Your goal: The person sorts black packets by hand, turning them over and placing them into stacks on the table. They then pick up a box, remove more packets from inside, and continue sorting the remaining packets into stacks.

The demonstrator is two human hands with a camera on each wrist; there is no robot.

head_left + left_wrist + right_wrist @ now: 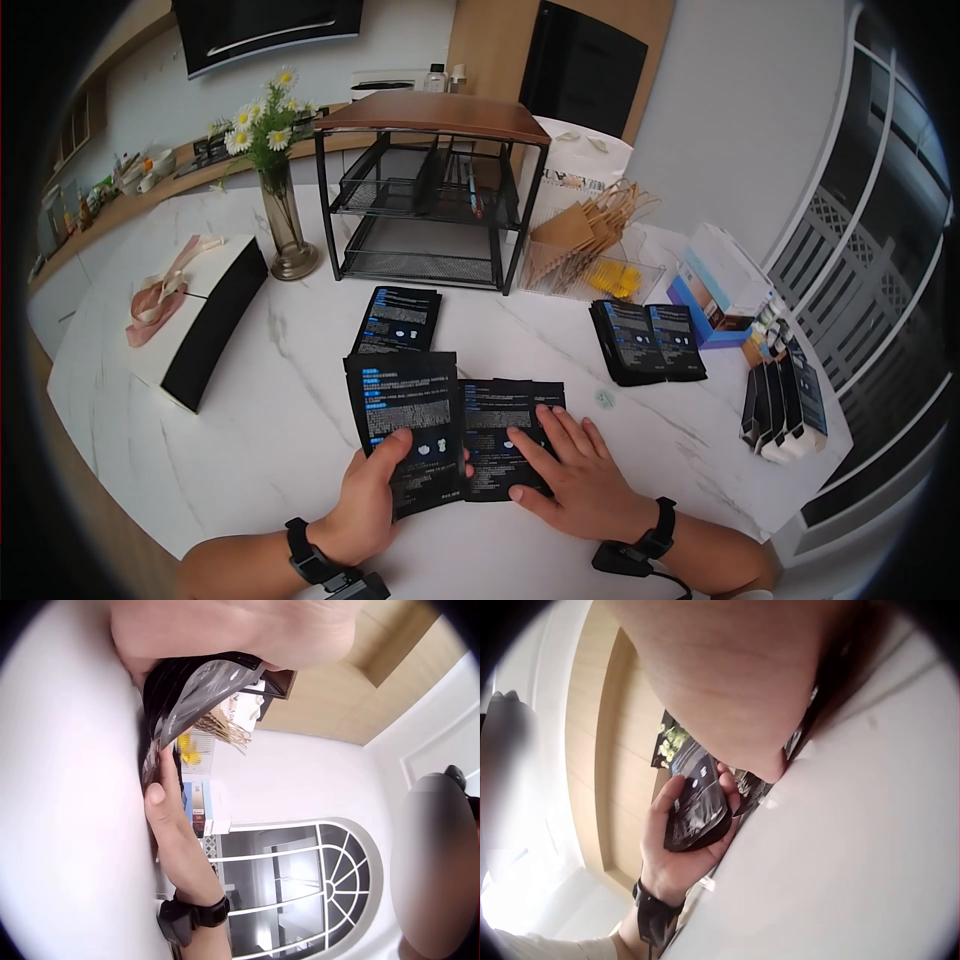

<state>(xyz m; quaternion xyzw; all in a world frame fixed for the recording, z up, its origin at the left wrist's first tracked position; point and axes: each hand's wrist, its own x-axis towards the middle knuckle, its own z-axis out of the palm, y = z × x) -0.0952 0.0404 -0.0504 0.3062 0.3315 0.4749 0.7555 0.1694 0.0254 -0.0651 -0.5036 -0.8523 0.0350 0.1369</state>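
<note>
My left hand grips a small stack of black pouches, thumb across the printed front and fingers behind. The right wrist view also shows that stack, fanned a little at its edges. Spread over more black pouches lying on the table, my right hand rests with fairly straight fingers. The held stack overlaps the left edge of these pouches in the head view. Just beyond the left hand lies another pile of black pouches.
Two adjoining pouch piles lie at the right, near a blue-and-white box and black-and-white boxes. A mesh rack, flower vase and clear bin with paper bags stand behind. A ribboned box sits left.
</note>
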